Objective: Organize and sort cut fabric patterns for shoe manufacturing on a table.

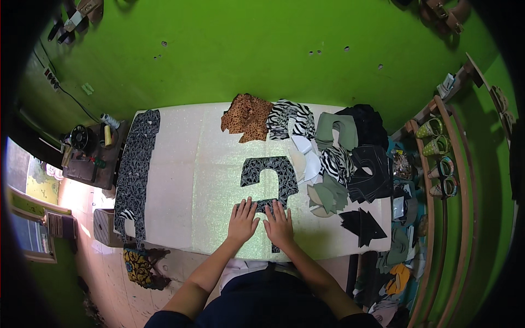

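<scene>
A curved, U-shaped cut piece [287, 183] in black material with a pale line pattern lies on the pale, shimmering table covering [180, 180]. My left hand [243, 220] rests flat by its near end, fingers stretched out. Beside it my right hand [279, 223] also lies flat, its fingertips on the patterned material. More of this material shows between my hands and below my right wrist; whether it is one piece or several I cannot tell. Neither hand grips anything.
Several piles of cut pieces lie to the right: leopard print [247, 116], zebra print [292, 119], olive green [338, 130] and black [372, 175]. A long strip of patterned material [136, 153] covers the left end. Left stands a sewing machine [82, 136]; right, a wooden shoe rack [424, 158].
</scene>
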`<state>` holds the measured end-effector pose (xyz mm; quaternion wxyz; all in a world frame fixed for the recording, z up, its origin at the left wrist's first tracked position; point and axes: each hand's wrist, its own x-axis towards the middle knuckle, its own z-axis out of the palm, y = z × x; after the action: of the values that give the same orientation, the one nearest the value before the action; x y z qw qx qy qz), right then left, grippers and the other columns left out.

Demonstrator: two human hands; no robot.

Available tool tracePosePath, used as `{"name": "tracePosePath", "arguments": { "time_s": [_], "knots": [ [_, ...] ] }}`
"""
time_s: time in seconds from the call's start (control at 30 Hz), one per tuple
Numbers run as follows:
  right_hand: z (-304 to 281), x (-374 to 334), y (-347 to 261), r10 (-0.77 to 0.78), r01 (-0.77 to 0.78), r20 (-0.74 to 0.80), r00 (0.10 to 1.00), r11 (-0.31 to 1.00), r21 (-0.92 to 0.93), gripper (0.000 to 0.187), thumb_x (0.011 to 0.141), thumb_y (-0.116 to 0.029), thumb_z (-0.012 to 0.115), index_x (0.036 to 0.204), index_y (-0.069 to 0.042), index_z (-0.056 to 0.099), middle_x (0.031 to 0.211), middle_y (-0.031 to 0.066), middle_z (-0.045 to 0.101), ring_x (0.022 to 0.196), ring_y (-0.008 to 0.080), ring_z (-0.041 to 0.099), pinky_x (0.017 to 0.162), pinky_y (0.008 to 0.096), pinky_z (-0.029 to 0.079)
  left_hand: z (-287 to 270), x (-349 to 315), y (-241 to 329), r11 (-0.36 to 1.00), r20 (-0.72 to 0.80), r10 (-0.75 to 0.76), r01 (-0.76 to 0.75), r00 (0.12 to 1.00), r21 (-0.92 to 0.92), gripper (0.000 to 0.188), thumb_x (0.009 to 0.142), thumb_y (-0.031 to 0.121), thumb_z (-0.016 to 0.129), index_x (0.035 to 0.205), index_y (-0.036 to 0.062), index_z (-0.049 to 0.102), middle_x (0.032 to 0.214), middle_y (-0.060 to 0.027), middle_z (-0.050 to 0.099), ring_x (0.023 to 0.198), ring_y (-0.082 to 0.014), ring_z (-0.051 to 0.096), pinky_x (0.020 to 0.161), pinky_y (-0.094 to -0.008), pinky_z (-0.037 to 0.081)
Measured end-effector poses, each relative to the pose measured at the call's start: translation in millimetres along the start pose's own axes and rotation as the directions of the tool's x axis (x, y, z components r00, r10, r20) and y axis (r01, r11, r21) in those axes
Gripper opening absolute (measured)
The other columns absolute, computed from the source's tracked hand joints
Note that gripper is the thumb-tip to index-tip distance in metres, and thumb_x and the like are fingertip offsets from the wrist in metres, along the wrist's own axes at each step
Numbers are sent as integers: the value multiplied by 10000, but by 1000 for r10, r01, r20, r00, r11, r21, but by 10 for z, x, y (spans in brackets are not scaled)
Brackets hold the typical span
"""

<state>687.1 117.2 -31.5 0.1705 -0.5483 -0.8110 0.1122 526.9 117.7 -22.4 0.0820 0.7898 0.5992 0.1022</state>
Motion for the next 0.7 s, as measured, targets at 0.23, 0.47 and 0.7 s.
{"name": "tracePosePath", "arguments": {
  "time_s": [0.23, 0.47, 0.7],
  "knots": [
    [-556, 315, 664, 222, -155, -447, 867, 971, 181, 286, 837, -168, 489, 1074, -16, 538, 1088, 191, 525, 998, 355, 504, 881, 490, 363, -192, 675, 470, 977, -46, 161, -166, 986, -132, 495, 867, 317, 465, 1283, 54, 408, 1379, -146, 333, 1272, -287, 320, 1037, -433, 247],
    [-1291, 732, 1783, 404, -406, -647, 646, 900, 157, 283, 814, -139, 537, 1063, -6, 517, 1049, 175, 508, 977, 364, 487, 833, 427, 396, -159, 1835, 1218, 881, -50, 413, -413, 909, -232, 447, 872, 278, 446, 1255, 49, 417, 1318, -156, 410, 1218, -303, 389, 1015, -427, 293],
    [-1216, 974, 2170, 722, -677, -227, 653, 692, 251, 504, 764, -328, 613, 1169, -54, 491, 1104, 185, 520, 1032, 361, 493, 856, 444, 406, -32, 2647, 1707, 793, -116, 475, -481, 872, -373, 416, 860, 253, 493, 1185, -4, 468, 1235, -205, 475, 1128, -356, 461, 949, -413, 363]
  ]
}}
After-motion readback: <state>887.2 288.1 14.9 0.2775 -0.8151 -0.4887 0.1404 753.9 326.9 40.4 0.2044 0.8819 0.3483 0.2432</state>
